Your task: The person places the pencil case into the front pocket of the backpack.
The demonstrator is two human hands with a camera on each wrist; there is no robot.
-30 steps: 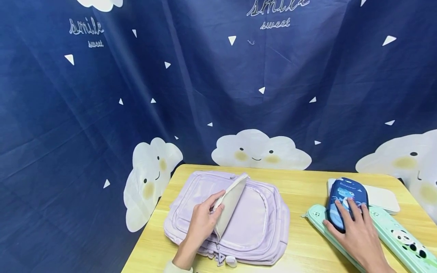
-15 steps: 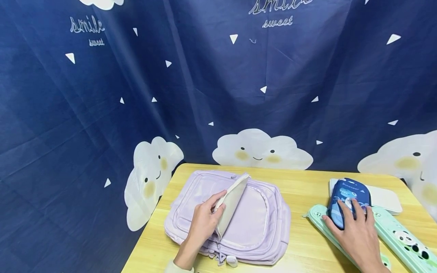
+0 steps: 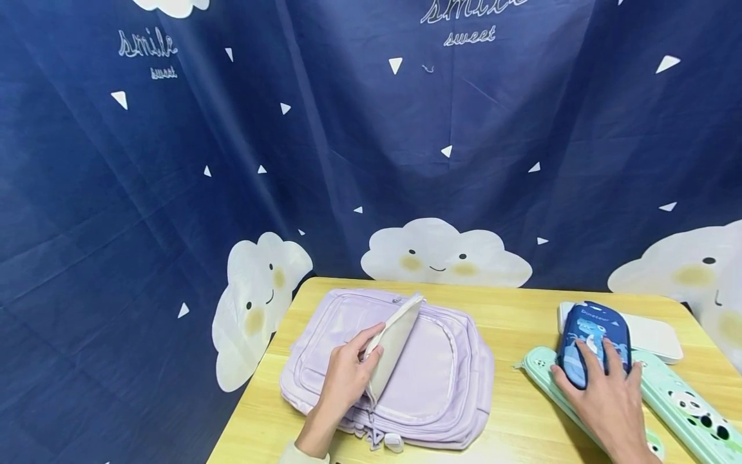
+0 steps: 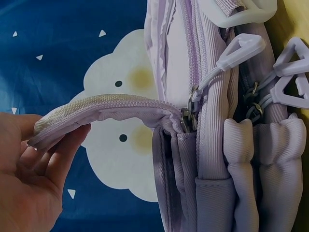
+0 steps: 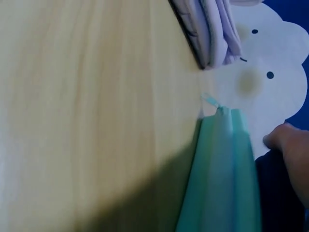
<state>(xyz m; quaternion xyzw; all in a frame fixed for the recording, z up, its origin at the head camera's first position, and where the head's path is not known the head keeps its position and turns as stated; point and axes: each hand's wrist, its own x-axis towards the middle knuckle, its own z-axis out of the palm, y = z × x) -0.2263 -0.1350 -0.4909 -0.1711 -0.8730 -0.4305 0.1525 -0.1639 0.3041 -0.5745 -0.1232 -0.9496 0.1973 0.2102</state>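
Observation:
A lilac backpack (image 3: 426,361) lies flat on the table, its front pocket partly unzipped. My left hand (image 3: 348,370) pinches the edge of the pocket flap (image 3: 394,351) between thumb and fingers and holds it raised, with the pale lining showing. In the left wrist view the flap (image 4: 101,108) arches from the zipper pulls to my fingers. My right hand (image 3: 608,399) rests over a dark blue dinosaur pencil case (image 3: 591,322), fingers spread on its top and thumb along its left side. The case lies across a mint green pencil case (image 3: 539,361).
Another mint green case with a panda (image 3: 690,406) lies to the right. Behind the blue case is a white flat case (image 3: 652,335). The wooden table (image 3: 516,412) ends at a navy curtain (image 3: 324,161) with clouds.
My right fingers have shifted slightly on the blue pencil case, the outer one now at its right edge. My left hand and the raised flap stay in place.

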